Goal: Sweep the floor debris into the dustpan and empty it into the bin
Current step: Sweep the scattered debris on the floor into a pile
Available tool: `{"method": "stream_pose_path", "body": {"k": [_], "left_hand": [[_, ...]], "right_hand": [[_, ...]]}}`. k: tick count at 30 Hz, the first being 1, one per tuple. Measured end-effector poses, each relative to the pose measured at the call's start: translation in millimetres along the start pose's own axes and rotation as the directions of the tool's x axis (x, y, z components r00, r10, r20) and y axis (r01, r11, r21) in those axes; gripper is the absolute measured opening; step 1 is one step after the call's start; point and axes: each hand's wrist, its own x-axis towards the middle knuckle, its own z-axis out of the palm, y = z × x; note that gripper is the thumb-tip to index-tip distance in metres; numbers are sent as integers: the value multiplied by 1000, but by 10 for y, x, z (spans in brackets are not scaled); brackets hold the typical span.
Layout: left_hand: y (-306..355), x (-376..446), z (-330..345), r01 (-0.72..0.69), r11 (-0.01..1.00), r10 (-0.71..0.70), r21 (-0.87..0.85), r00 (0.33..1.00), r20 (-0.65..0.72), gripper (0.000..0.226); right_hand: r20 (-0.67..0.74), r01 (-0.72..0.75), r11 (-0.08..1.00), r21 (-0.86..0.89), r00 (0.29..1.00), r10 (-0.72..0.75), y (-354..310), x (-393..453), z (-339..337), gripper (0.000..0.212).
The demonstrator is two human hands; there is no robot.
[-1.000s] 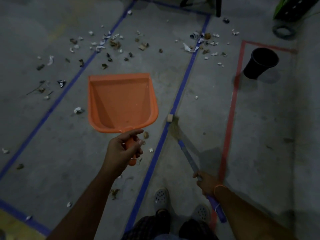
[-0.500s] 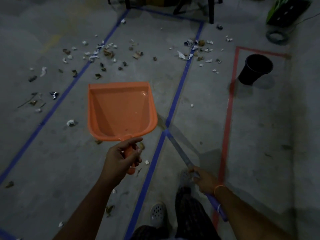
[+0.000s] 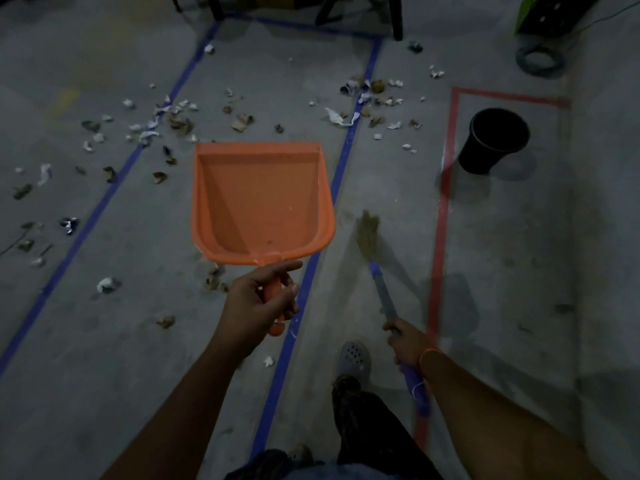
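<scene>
- Left hand [image 3: 258, 306]: fingers curled tight round the short handle of the orange dustpan [image 3: 261, 202], thumb laid across the top; the pan is held above the floor [image 3: 381, 174], open mouth pointing away from the person and its tray empty. Against the frame half a second back it sits higher and farther forward, its front lip now close to the nearest scraps.
- Right hand [image 3: 407, 344]: closed round the grey-and-purple shaft of the broom [image 3: 382, 299], an orange band at the wrist. The straw-coloured bristle head [image 3: 369, 235] is now in plain sight just right of the blue tape line [image 3: 341, 161], beside the pan's right rear corner (earlier only the shaft showed, slanting across that line).
- Debris [image 3: 180, 123]: torn paper and dry leaf bits lie scattered over the far floor on both sides of the left blue line, with a second cluster [image 3: 367, 98] on the right blue line; a few stray pieces lie near the left hand.
- Bin [image 3: 493, 140]: black, upright, open, standing inside the red tape outline [image 3: 443, 188] at the right, well apart from the pan.
- One grey perforated shoe [image 3: 353, 358] has stepped forward between the blue and red lines.
</scene>
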Motion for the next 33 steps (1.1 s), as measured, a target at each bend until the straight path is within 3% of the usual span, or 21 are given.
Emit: {"method": "stream_pose_path", "body": {"k": [3, 9, 18, 25, 29, 33], "left_hand": [[106, 320, 183, 11, 1000, -11, 0, 1000, 11, 33], [237, 739, 356, 30, 999, -31, 43, 999, 26, 33], [437, 1382, 442, 18, 999, -19, 26, 999, 45, 33], [636, 2250, 508, -18, 1000, 21, -25, 992, 124, 34], [759, 2867, 551, -41, 999, 40, -3, 984, 171, 33], [896, 3336, 635, -49, 998, 41, 28, 970, 239, 33]], "right_hand": [[82, 32, 999, 3, 996, -32, -240, 246, -31, 24], [155, 59, 966, 250, 983, -100, -723, 547, -214, 20], [-73, 193, 938, 289, 981, -179, -690, 781, -803, 31], [-233, 114, 932, 345, 972, -32, -1117, 1239, -1434, 33], [-216, -8, 908, 418, 971, 107, -1450, 1586, -1747, 32], [-152, -116, 932, 344, 972, 177, -1715, 1755, -1824, 29]]}}
